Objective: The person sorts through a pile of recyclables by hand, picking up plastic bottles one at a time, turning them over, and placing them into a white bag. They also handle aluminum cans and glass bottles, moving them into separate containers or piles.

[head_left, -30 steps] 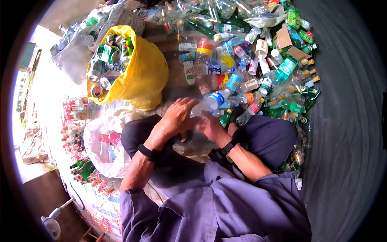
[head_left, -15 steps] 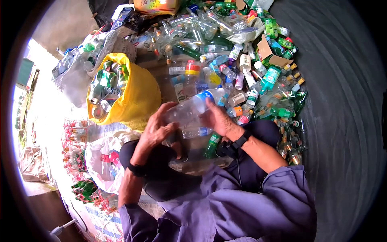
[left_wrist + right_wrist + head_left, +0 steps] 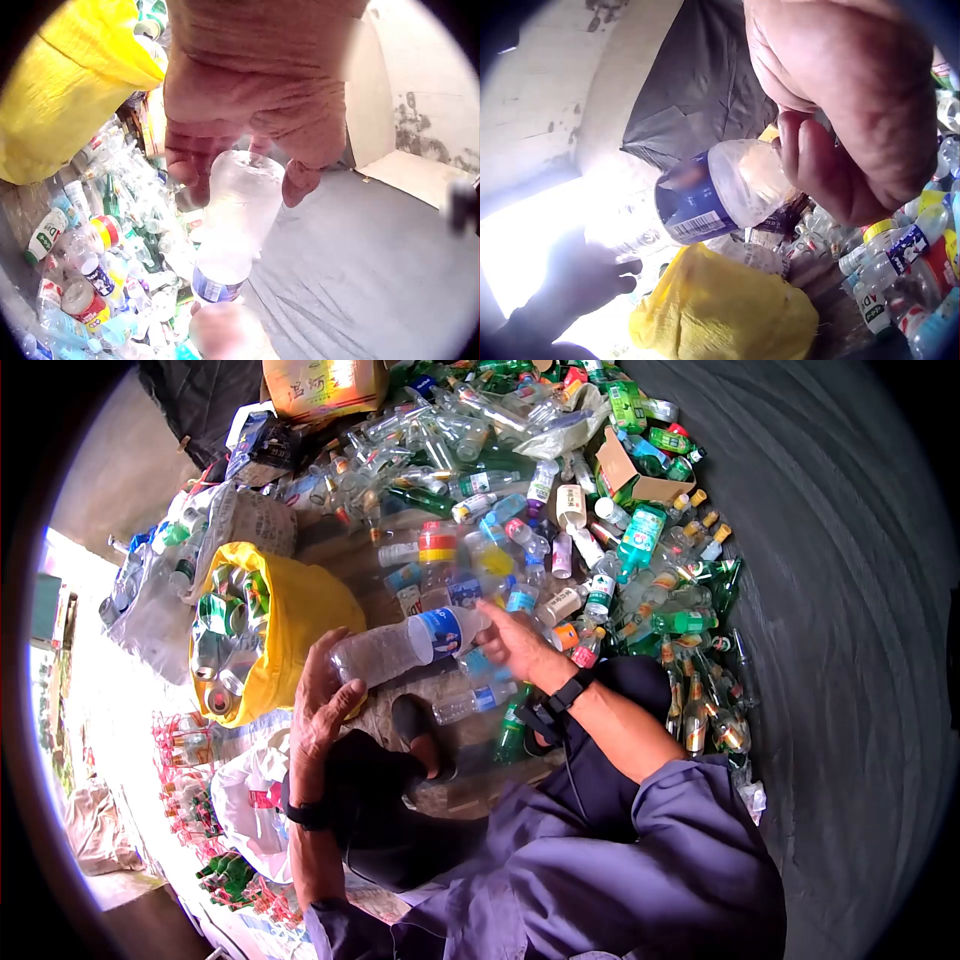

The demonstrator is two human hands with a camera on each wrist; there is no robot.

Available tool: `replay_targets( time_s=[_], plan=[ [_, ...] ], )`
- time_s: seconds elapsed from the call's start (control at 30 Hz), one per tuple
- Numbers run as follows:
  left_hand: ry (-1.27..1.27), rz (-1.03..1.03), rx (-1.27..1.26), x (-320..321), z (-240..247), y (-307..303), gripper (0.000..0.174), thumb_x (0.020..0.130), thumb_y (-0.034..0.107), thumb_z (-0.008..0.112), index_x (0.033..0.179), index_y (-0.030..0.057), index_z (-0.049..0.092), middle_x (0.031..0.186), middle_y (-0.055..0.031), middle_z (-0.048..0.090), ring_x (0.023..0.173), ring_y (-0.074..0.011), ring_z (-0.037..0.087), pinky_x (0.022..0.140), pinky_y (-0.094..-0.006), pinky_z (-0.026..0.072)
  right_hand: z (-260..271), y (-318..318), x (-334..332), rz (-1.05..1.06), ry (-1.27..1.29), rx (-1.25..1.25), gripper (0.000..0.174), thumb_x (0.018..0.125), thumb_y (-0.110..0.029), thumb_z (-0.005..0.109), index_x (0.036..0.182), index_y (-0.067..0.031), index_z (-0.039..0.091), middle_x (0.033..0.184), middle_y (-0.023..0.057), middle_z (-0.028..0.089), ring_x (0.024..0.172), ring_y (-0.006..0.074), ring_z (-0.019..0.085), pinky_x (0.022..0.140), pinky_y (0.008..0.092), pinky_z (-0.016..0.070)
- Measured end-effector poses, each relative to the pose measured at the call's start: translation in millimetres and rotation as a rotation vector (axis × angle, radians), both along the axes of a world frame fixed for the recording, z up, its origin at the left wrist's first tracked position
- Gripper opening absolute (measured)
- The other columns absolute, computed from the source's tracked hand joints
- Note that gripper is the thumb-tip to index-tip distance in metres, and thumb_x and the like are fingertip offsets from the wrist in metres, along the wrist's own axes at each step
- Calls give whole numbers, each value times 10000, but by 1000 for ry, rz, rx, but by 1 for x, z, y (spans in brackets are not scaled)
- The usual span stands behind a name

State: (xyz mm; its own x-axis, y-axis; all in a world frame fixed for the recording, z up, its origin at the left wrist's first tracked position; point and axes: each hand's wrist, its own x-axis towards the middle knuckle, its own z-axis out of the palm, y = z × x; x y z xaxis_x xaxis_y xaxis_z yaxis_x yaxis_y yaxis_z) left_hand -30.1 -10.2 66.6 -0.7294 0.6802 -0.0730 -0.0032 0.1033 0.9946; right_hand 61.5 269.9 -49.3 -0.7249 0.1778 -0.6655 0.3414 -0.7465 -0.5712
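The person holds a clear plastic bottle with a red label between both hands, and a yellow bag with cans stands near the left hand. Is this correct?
Not quite: the label on the bottle is blue, as the head view shows. The yellow bag with cans does stand near the left hand.

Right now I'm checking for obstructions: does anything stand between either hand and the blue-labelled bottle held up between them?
Nothing visible does: the left hand is at the base of the bottle, the right hand at its neck end.
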Motion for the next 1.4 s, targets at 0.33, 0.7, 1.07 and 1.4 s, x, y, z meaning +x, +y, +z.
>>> replay_targets(
  time_s=[0.33,0.7,1.07,1.4],
  plan=[
    [145,147,-97,-8,-22,-3,647,907,409,695,1381,40,454,925,-82,583,775,-148,577,648,-241,474,2,-9,7,-19,42,12,316,863,-397,742,987,-152,586,716,83,614,460,51,416,382,184,249],
    [51,184,-136,-6,-20,-2,632,912,414,648,1361,8,470,1022,-152,625,793,-199,653,666,-289,542,9,-14,15,-27,92,58,266,903,-326,719,885,-103,577,673,40,577,477,54,427,397,199,275],
    [200,172,-93,3,-14,8,663,938,450,641,1418,40,438,1167,-124,569,873,-146,575,722,-269,471,-13,-4,12,55,54,-114,331,869,-419,719,1019,-157,583,670,14,537,445,47,338,393,196,227],
    [441,200,-191,28,-23,15,597,985,436,558,1433,64,426,1430,-149,468,1356,-273,403,1129,-384,288,-7,-9,13,39,-76,121,435,821,-485,742,920,-132,508,647,7,456,463,80,358,395,241,238]
  ],
)
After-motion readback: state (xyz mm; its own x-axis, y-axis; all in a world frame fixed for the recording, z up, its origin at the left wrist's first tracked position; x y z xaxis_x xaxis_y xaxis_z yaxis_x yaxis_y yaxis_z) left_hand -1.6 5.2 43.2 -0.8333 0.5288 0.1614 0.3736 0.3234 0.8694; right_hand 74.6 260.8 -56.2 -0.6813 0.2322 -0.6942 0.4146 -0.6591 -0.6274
